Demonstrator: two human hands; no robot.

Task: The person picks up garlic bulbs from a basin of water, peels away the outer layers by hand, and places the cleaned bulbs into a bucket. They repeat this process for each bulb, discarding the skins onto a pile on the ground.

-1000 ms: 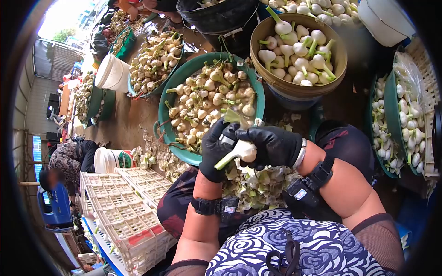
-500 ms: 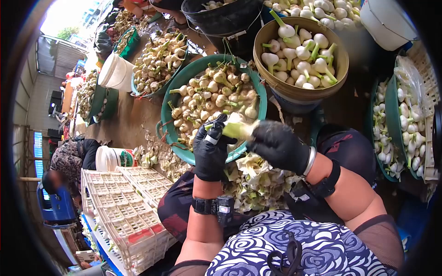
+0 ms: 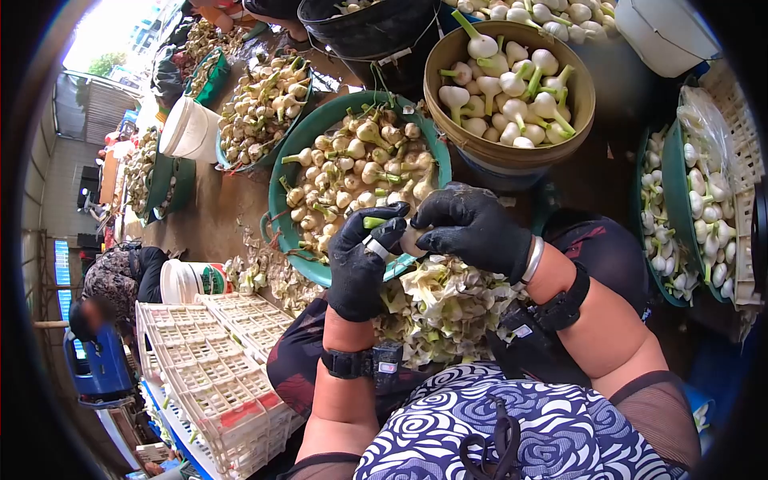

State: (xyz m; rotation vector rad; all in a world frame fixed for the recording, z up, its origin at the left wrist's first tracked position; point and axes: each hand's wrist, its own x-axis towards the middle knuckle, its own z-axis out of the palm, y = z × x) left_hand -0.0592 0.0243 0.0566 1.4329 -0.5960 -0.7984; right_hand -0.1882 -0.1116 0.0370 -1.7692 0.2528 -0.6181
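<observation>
Your left hand (image 3: 358, 260): grip closed on garlic bulb (image 3: 412, 241) | your right hand (image 3: 480, 234): grip pinching it | green tub (image 3: 282, 178) beyond

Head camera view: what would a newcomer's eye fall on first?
Probably the left hand and right hand in black gloves, meeting at a pale garlic bulb near the centre. Just beyond sits a round green tub of brownish garlic, with a round tan bucket of whiter bulbs to its upper right. Bold blue-and-white swirled fabric fills the bottom.
</observation>
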